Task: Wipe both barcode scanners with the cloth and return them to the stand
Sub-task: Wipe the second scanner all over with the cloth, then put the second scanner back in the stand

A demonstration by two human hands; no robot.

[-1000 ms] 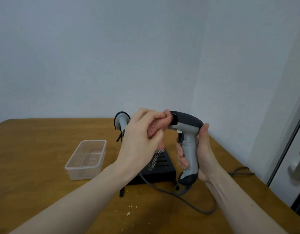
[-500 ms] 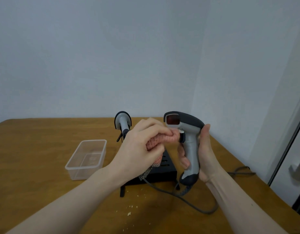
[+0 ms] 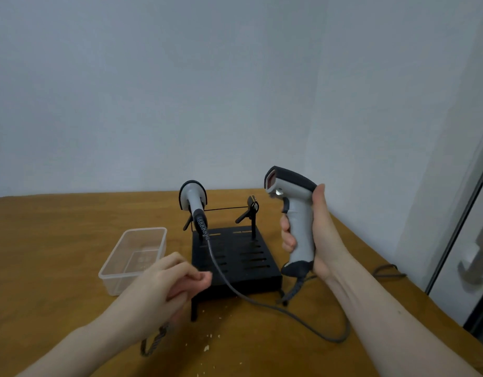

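Standing upright in right hand (image 3: 323,238), scanner (image 3: 294,213), window facing left.

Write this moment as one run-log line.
right hand: grips scanner upright, off stand | left hand: holds cloth low | other scanner: on stand | right cradle: empty

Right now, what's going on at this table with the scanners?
A person is cleaning barcode scanners. The right hand grips one scanner upright by its handle, beside the black stand. The left hand, low near the table, holds the cloth, which hangs below it, clear of the scanner. The second scanner sits in the stand's left cradle; the right cradle is empty. A clear plastic container sits left of the stand.
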